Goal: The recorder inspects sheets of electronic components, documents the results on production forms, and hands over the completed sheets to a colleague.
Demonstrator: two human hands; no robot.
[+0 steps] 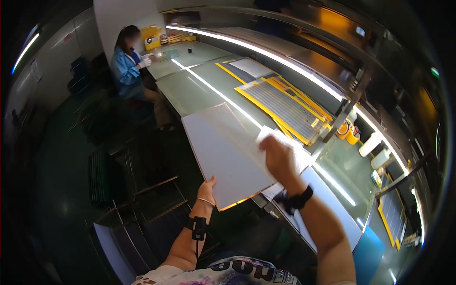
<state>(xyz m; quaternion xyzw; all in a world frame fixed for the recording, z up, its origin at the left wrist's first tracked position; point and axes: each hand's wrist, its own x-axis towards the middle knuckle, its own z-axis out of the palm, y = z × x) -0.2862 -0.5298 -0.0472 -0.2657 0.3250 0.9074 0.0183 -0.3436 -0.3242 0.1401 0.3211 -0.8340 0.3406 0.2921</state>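
Observation:
My left hand point(207, 191) is closed on the lower left edge of a flat white panel point(223, 159), thumb on its face. The panel is tilted, with a thin copper-coloured edge along its near side. Its far right part looks greyer and hazy, like a see-through layer. Over the panel's right side, my right hand point(279, 159) is bent at the wrist with its fingers curled down, somewhat smeared by motion. Right behind it lies a bright white, crinkled sheet point(298, 153). Whatever these fingers pinch is too blurred to make out.
Beneath and beyond is a long glass-topped table point(183, 92) with bright light reflections. Yellow-framed grid boards point(285, 107) lie along its far side. Another white panel point(332, 209) rests at right, near tape rolls point(350, 134) and white bottles point(370, 144). A seated person point(128, 66) works far left.

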